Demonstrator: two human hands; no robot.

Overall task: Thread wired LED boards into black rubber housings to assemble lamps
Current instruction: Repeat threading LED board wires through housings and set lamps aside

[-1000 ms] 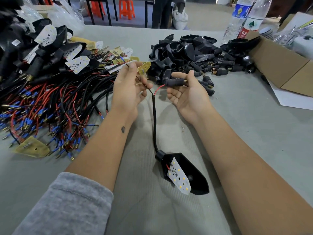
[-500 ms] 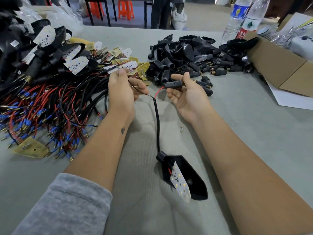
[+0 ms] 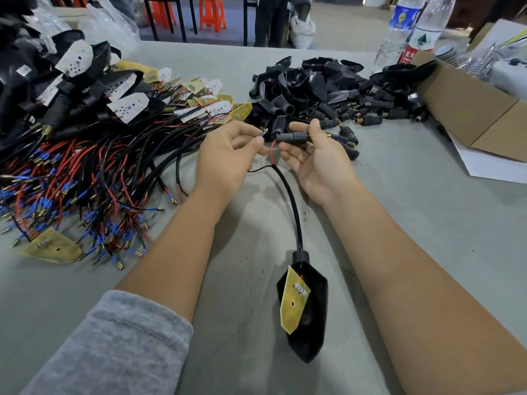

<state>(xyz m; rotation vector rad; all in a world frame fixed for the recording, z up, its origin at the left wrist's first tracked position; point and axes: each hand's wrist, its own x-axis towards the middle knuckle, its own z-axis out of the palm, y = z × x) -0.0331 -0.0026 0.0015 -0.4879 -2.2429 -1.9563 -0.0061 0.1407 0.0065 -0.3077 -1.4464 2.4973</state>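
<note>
My right hand (image 3: 316,161) grips a short black rubber connector sleeve (image 3: 292,136) between thumb and fingers. A red wire (image 3: 273,151) runs from the sleeve's left end. My left hand (image 3: 228,155) pinches the thin black wire's blue-tipped terminal (image 3: 263,133) just left of the sleeve. Both wires join a black cable (image 3: 291,201) that leads down to a black rubber housing (image 3: 306,315) on the table. An LED board (image 3: 293,303) lies in that housing with its yellow back up.
A heap of wired LED boards and finished lamps (image 3: 85,132) covers the left of the grey table (image 3: 427,223). Loose black housings and sleeves (image 3: 328,92) are piled behind my hands. A cardboard box (image 3: 467,109) and water bottles (image 3: 399,29) stand at the right.
My left hand has moved right, bringing the black wire's tip close to the sleeve. The housing has slid nearer and the board has flipped from white face to yellow back.
</note>
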